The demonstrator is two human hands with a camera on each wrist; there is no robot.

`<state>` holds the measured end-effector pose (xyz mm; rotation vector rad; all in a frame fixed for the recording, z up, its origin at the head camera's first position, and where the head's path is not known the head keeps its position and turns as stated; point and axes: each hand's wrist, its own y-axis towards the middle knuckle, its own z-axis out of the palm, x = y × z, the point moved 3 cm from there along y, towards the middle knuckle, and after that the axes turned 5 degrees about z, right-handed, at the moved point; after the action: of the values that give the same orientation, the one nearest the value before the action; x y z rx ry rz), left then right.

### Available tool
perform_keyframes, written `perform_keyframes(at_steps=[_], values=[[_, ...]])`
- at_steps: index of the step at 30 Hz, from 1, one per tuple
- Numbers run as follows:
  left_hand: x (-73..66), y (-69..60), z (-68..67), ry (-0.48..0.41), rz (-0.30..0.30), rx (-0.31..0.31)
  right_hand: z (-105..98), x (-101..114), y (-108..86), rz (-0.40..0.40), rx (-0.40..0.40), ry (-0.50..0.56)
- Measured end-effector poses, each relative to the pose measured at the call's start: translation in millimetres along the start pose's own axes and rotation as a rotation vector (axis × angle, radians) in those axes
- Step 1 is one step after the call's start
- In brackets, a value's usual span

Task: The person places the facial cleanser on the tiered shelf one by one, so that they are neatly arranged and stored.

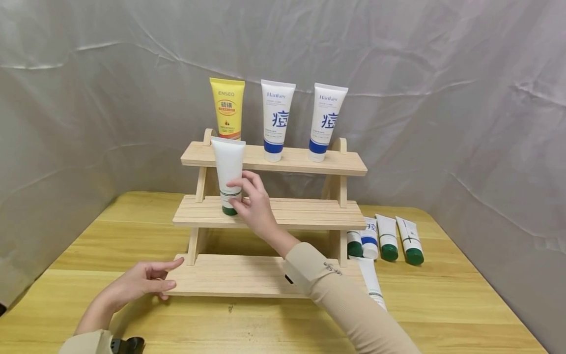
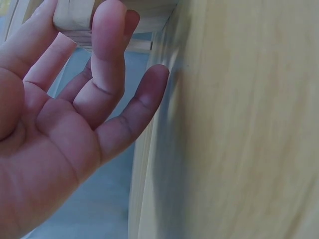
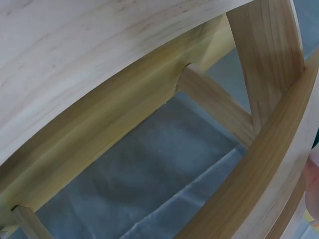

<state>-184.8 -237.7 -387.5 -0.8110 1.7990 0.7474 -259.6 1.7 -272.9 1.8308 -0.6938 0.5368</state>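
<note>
In the head view a three-tier wooden display rack [image 1: 239,275] stands on the table. My right hand [image 1: 254,201] pinches a white squeeze tube [image 1: 229,160] with a green cap between thumb and fingers. That tube is upright, cap down, at the left part of the middle shelf [image 1: 300,214]. The left hand [image 1: 137,280] grips the left end of the bottom shelf; the left wrist view shows its fingers [image 2: 107,59] about the board's end [image 2: 75,15]. In the right wrist view, only a bit of finger [image 3: 312,189] shows at the right edge.
On the top shelf [image 1: 292,166] stand a yellow tube [image 1: 229,108] and two white-and-blue tubes [image 1: 276,115] [image 1: 327,115]. Several tubes [image 1: 387,236] lie on the table [image 1: 446,295] right of the rack, one [image 1: 371,280] partly behind the right sleeve. Grey cloth [image 1: 420,123] hangs behind.
</note>
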Motion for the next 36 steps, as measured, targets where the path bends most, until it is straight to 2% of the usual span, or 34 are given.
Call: perform_keyframes(at_steps=[4, 10, 21, 26, 29, 33, 36], values=[[-0.1, 0.3, -0.1, 0.009, -0.012, -0.004, 0.7, -1.2, -0.6, 0.002, 0.012, 0.002], [0.4, 1.1, -0.9, 0.034, -0.003, -0.012, 1.5, -3.4, -2.5, -0.005, -0.011, 0.03], [0.5, 0.6, -0.8, 0.048, 0.004, 0.0, 10.8, -1.7, -2.8, -0.005, 0.02, 0.04], [-0.3, 1.0, -0.7, 0.049, 0.01, 0.002, 6.3, -2.3, -7.2, -0.005, 0.046, 0.062], [0.1, 1.4, -0.4, 0.051, 0.011, 0.002, 1.1, -2.1, -12.5, -0.017, 0.063, 0.027], [0.3, 1.6, 0.0, 0.058, 0.004, -0.001, -8.7, -2.2, -21.5, -0.027, 0.06, -0.006], [0.1, 1.6, 0.0, 0.062, 0.002, -0.001, -16.9, -0.9, -28.7, -0.037, 0.053, 0.022]])
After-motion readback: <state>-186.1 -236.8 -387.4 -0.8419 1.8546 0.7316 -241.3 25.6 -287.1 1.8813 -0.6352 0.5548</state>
